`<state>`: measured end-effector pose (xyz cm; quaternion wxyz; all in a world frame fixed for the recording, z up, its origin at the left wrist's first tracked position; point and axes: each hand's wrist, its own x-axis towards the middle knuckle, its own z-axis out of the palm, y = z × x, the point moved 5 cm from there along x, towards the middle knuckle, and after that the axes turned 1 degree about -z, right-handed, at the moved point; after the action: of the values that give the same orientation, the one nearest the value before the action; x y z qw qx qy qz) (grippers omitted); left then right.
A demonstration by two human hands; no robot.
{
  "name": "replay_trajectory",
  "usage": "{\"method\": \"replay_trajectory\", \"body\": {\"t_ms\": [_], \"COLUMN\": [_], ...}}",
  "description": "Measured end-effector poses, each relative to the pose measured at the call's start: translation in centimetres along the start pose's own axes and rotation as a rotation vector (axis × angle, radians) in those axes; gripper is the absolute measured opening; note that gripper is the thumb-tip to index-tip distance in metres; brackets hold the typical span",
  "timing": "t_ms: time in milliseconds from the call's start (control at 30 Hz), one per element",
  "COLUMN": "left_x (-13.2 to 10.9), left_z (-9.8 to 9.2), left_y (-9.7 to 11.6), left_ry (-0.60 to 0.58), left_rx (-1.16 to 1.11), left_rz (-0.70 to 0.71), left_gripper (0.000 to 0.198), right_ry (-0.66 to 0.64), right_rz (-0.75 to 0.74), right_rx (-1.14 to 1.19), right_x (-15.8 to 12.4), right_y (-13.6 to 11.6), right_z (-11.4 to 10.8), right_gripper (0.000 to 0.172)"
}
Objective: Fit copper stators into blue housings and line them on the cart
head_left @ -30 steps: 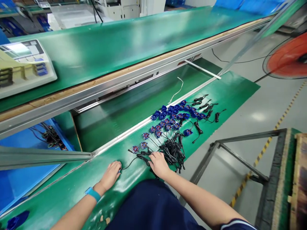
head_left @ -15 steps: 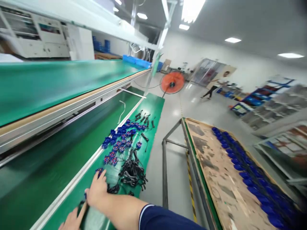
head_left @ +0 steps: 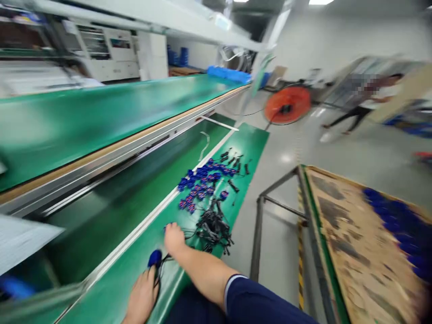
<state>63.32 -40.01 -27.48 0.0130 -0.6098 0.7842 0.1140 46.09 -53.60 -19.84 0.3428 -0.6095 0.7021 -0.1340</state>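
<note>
My left hand (head_left: pixel 143 294) rests on the green bench strip (head_left: pixel 249 144) at the bottom, its fingers closed around a small blue part (head_left: pixel 155 258) with a black wire trailing from it. My right hand (head_left: pixel 174 238) lies further along the strip, fingers on a blue part at the near end of the row; motion blur hides whether they grip it. Past it lies a tangle of black wires (head_left: pixel 212 227), then a cluster of several small blue round parts (head_left: pixel 202 180) with leads.
A green conveyor belt (head_left: pixel 101 112) runs along the left above a lower green channel (head_left: pixel 135 180). An orange fan (head_left: pixel 287 105) stands on the floor beyond. A worn wooden table (head_left: pixel 354 234) with blue parts (head_left: pixel 401 225) stands right. A person (head_left: pixel 364 105) walks far off.
The view swung up from the bench to the hall and is swinging back left. My left hand now holds a blue wired part; my right hand slid back from the wire tangle.
</note>
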Motion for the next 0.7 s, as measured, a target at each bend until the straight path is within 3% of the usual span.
{"method": "replay_trajectory", "body": {"t_ms": [133, 233, 367, 467, 600, 700], "left_x": [0.3, 1.4, 3.5, 5.6, 8.6, 10.0], "left_z": [-2.4, -3.5, -4.8, -5.6, -5.8, -5.7], "left_y": [0.8, 1.0, 1.6, 2.2, 2.9, 3.2], "left_ry": [-0.047, -0.105, -0.176, -0.232, -0.286, -0.283], "left_rx": [0.051, 0.079, 0.093, 0.088, 0.092, 0.132], "left_rz": [-0.121, -0.161, -0.081, 0.021, 0.095, 0.069], "left_gripper": [0.042, 0.050, 0.069, 0.073, 0.066, 0.052], "right_ry": [-0.021, -0.023, -0.156, -0.195, -0.034, 0.121], "right_rz": [-0.111, -0.138, -0.059, -0.046, -0.053, -0.026], "right_rx": [0.148, 0.300, 0.832, 1.106, 1.175, 1.186], "right_x": [-1.0, -2.8, -7.0, -11.0, -15.5, -18.0], "right_y": [1.7, 3.6, 6.3, 7.7, 10.0, 12.4], "right_z": [-0.8, -3.4, -10.0, -15.9, -23.1, -27.1], "right_gripper": [0.011, 0.018, 0.040, 0.042, 0.040, 0.045]}}
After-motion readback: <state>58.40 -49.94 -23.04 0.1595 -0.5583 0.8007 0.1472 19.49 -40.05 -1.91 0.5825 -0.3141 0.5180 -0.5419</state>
